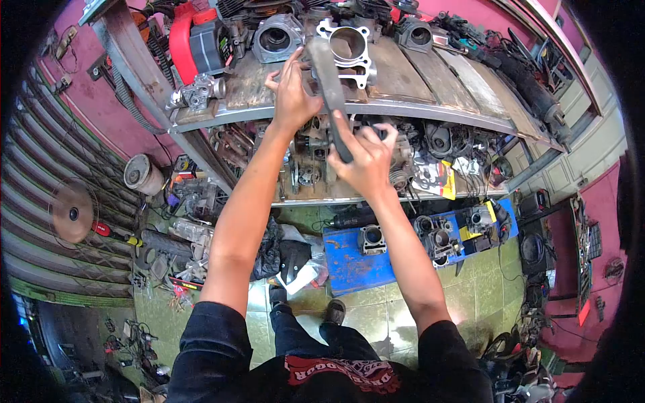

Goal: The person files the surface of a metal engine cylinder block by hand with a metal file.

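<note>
A silver engine cylinder block (363, 50) with a wide round bore stands on the upper shelf, its flat face towards me. My right hand (366, 156) is wrapped around the dark handle of a long flat tool (328, 74). The tool's broad greyish end is smeared by motion and overlaps the block's left side. I cannot tell the tool's exact kind. Close to the left of the block is my left hand (293, 94), its fingers spread and pointing up, with the thumb near the tool. A grey metal casting (277, 38) with a round opening stands just behind the left fingertips.
The wooden shelf (396, 74) has a metal front edge. A carburetor (199, 93) sits at its left end; another round casting (415, 33) stands on the right. Engine parts crowd the lower shelf. Below, a blue board (346, 265) carries more parts. A fan (74, 213) spins at left.
</note>
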Motion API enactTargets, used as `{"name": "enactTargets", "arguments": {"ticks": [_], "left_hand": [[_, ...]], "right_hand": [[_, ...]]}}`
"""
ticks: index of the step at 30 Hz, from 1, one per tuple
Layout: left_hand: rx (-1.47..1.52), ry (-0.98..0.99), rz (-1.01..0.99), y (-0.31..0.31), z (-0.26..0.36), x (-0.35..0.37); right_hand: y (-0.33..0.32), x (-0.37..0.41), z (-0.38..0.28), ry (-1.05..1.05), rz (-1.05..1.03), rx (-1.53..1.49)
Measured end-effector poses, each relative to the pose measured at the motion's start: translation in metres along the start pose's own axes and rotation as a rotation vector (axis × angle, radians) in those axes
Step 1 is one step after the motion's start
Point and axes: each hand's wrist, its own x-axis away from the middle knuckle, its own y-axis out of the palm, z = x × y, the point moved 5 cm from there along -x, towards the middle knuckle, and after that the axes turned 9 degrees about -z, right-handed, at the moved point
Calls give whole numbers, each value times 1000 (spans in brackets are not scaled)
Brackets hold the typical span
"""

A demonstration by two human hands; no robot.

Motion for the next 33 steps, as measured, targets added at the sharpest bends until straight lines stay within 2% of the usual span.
{"name": "enactTargets", "arguments": {"ticks": [6,11,13,18,22,25,28,29,33], "left_hand": [[-5,61,15,-1,-3,0],[41,26,8,-1,0,2],[59,38,12,-1,-1,2],[5,11,-9,0,-3,2],[33,7,-35,-1,0,2],[29,-1,-45,0,-3,1],[12,6,-28,4,-9,1],[-2,18,-25,6,-11,2],[-4,-1,-25,1,-3,1]], "right_hand": [[12,51,-9,4,-60,-29],[0,2,-5,-30,56,-38],[2,-8,0,-54,-3,44],[4,59,-2,7,-58,-28],[-8,29,-2,-28,17,-20],[5,15,3,-25,-8,31],[18,54,-4,6,20,-82],[17,66,-8,40,-50,-87],[0,36,-8,-3,103,-58]]}}
